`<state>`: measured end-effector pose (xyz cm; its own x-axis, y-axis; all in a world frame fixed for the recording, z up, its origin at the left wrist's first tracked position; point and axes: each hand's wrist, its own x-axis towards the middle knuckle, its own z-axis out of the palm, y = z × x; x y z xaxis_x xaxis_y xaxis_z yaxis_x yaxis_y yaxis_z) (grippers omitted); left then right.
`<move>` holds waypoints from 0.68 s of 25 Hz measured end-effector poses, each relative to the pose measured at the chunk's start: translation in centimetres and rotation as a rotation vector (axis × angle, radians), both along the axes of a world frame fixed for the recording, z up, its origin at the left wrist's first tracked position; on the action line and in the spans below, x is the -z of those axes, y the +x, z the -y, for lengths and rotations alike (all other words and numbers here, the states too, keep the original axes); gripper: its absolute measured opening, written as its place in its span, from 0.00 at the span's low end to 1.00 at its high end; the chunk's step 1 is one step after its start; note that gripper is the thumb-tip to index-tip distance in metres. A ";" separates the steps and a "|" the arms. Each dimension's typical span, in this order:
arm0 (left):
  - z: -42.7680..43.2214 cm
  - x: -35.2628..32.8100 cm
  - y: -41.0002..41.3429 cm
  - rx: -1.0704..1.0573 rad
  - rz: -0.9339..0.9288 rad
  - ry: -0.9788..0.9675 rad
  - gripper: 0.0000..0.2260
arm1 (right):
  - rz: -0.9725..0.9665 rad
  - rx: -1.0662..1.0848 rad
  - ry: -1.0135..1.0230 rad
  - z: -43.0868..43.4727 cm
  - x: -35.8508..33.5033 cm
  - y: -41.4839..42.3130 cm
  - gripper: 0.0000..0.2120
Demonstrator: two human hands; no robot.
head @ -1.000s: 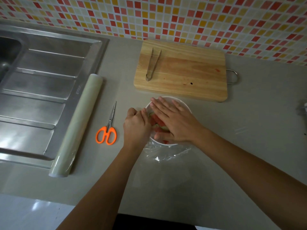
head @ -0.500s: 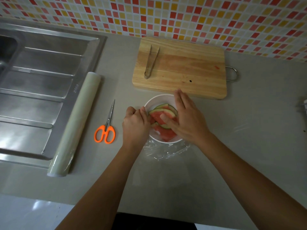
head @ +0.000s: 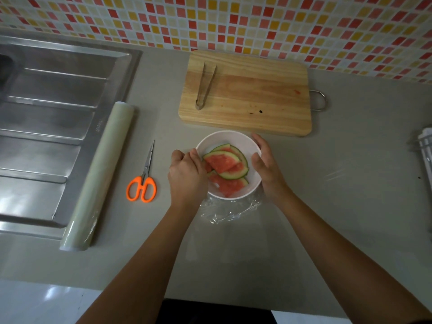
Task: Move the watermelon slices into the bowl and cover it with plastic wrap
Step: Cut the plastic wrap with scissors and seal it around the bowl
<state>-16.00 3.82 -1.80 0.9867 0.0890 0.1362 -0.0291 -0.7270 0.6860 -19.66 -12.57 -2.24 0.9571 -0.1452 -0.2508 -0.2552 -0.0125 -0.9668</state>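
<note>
A white bowl [head: 224, 134] stands on the grey counter and holds several red watermelon slices [head: 226, 164] with green rind. Thin clear plastic wrap [head: 225, 211] bunches loosely on the counter at the bowl's near side; how far it reaches over the top is hard to tell. My left hand [head: 185, 176] sits at the bowl's left rim with curled fingers that seem to pinch the wrap there. Fingers fairly straight, my right hand [head: 266, 167] presses against the bowl's right side.
A wooden cutting board [head: 252, 97] with metal tongs [head: 205, 85] lies behind the bowl. Orange-handled scissors [head: 143, 181] and a roll of plastic wrap [head: 98, 176] lie to the left, beside the steel sink drainer [head: 46, 113]. A white object [head: 426, 153] is at the right edge.
My right hand slid from flat on top of the bowl across to its right side, uncovering the slices. My left hand stayed at the left rim.
</note>
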 end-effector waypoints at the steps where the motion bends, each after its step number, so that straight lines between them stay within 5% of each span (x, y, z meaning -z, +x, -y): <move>1: 0.0 0.0 0.0 0.001 0.003 -0.001 0.16 | 0.007 0.028 0.070 -0.1 0.1 -0.1 0.49; 7: 0.1 0.1 -0.1 -0.020 -0.011 0.012 0.17 | -0.028 0.020 0.214 -0.4 1.2 -0.8 0.47; 14: 0.1 -0.1 0.0 -0.020 0.019 0.024 0.17 | 0.121 -0.360 -0.110 2.0 0.9 -0.6 0.53; 17: 0.1 -0.2 0.0 -0.007 0.030 0.020 0.16 | 0.149 -0.426 -0.407 2.7 0.8 0.1 0.57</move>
